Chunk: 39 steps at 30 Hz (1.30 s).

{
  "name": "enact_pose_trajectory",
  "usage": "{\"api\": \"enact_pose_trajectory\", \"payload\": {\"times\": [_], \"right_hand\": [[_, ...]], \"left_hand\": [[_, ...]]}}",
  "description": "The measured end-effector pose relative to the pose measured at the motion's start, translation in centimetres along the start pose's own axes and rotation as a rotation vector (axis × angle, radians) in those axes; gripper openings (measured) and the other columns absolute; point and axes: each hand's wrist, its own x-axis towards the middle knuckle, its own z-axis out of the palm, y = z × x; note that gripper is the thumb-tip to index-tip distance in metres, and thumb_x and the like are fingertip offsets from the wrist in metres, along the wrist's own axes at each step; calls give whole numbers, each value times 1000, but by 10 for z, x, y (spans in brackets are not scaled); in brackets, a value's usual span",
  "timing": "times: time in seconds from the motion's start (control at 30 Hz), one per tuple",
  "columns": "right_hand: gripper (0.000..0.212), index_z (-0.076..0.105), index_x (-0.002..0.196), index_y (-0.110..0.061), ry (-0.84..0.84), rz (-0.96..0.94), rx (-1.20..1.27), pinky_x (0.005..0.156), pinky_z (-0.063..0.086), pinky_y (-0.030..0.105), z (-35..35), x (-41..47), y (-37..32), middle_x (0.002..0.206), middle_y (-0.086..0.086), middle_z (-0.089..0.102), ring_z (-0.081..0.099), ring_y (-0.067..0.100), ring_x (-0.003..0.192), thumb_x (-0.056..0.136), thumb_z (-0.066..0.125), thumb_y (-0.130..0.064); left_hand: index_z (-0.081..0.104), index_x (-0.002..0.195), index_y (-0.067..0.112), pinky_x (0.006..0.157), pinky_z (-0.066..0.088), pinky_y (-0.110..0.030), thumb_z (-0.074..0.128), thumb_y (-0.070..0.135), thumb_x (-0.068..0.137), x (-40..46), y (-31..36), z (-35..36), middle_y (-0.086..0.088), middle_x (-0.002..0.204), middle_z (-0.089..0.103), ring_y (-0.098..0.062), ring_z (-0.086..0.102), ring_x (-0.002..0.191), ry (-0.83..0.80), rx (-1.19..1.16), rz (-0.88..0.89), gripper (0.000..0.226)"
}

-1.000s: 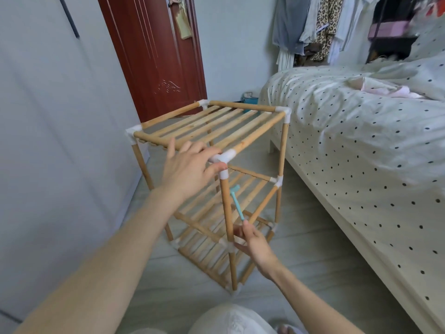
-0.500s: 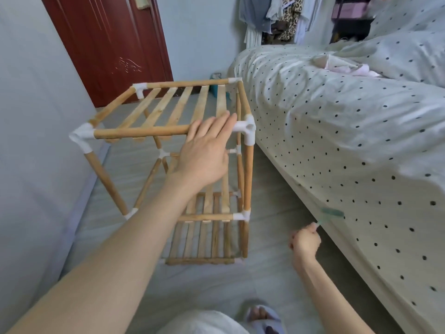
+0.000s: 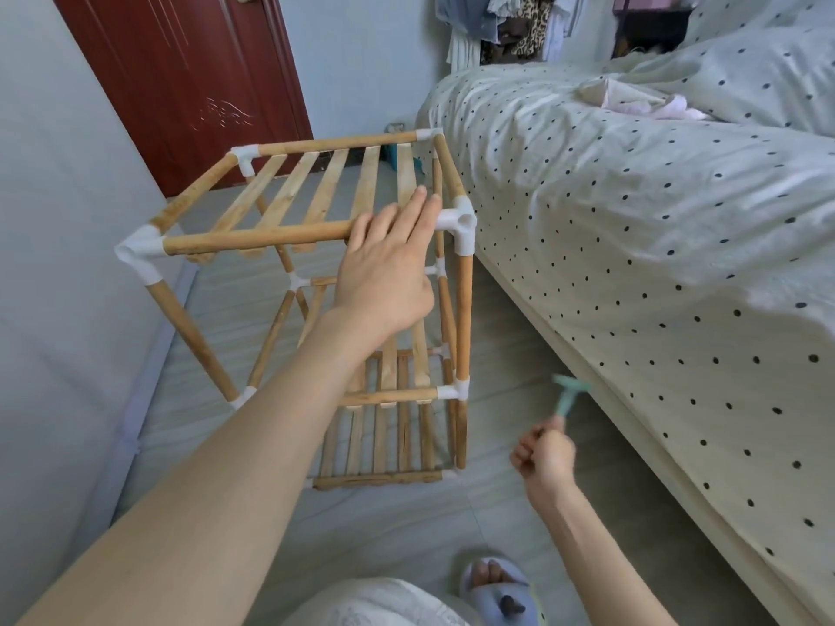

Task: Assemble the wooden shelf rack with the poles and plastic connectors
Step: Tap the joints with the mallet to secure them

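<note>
Person, head-camera view. Left forearm [image 3: 217, 467] and right forearm [image 3: 601, 548]: both bare, no sleeves in sight. Left hand [image 3: 388, 273] and right hand [image 3: 544, 458]: without gloves or rings. Lap: white garment [image 3: 375, 603] with a faint pattern. Foot: pale lavender-blue open-toe slipper [image 3: 497, 589], toes showing, small dark mark on the strap.

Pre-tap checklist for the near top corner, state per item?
1. Left hand steadying the rack: ok, fingers flat on the front top pole.
2. Right hand gripping the small teal hammer: ok, though blurred.
3. White corner connector unobstructed: ok, left fingertips stop just beside it.
4. Connector fully seated on its upright pole: cannot tell.
5. Swing path between hammer and connector: ok, only floor and the bed edge nearby.
</note>
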Motion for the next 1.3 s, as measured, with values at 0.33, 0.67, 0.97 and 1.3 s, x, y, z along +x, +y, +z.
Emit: {"api": "enact_pose_trajectory", "payload": {"times": [0.33,0.67,0.97,1.3], "right_hand": [[41,36,70,-18,-150,59,-82,38,27,21,0,-10,12,52,-4,31,29,11,42,102,24,-40],[41,38,70,-17,-318,175,-123,38,30,20,-8,-8,17,47,-6,32,31,10,39,102,25,-38],[39,37,71,-18,-215,186,-37,39,31,22,5,0,6,48,-5,32,30,11,41,103,26,-37],[39,38,74,-13,-272,165,-195,47,45,26,13,-15,6,51,1,42,42,16,48,103,24,-35]], "left_hand": [[5,150,20,115,-7,-34,51,8,82,0,2,-1,3,159,0,-16,2,145,2,-62,-30,83],[4,150,20,116,-7,-35,51,8,81,1,3,-1,3,159,-3,-17,0,145,-20,-63,-40,84],[4,150,22,113,-10,-32,53,8,80,1,0,0,3,159,-5,-16,0,145,-18,-66,-33,87],[-3,150,19,113,-13,-31,49,4,82,2,-3,4,2,159,-8,-15,-5,145,10,-48,12,88]]}}
